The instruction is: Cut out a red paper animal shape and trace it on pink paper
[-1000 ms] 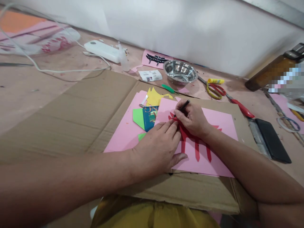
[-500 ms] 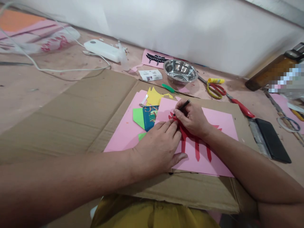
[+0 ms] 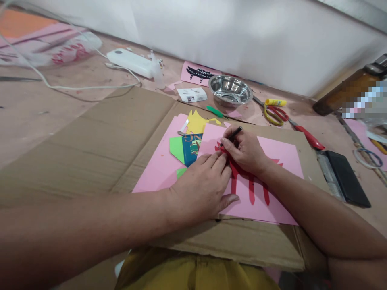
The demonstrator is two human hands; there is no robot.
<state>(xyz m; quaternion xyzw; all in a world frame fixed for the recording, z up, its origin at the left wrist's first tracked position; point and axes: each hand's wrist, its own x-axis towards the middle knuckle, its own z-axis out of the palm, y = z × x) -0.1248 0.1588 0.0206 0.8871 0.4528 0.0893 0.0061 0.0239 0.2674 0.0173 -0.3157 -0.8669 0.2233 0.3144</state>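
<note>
My right hand [image 3: 246, 153] is closed round a thin black pen-like tool [image 3: 232, 135], its tip down on a red paper cut-out [image 3: 250, 189] that lies on a pink sheet [image 3: 282, 155]. My left hand [image 3: 201, 189] lies flat with fingers stretched out, pressing on the pink sheet and the edge of the red shape just left of the tool's tip. Both sheets rest on a large flattened cardboard piece [image 3: 99, 145]. Part of the red shape is hidden under my right hand.
Green [image 3: 176, 148], yellow [image 3: 196, 123] and blue printed scraps [image 3: 191, 147] lie to the left. Beyond are a steel bowl [image 3: 230, 89], scissors [image 3: 273, 114], a yellow glue stick [image 3: 274, 102], a green-handled tool [image 3: 214, 112], a red-handled tool [image 3: 308, 138], a black phone [image 3: 346, 177], a white device [image 3: 130, 62] with cable.
Nothing has visibly changed apart from a slight shift of the camera; both hands stay in place on the paper.
</note>
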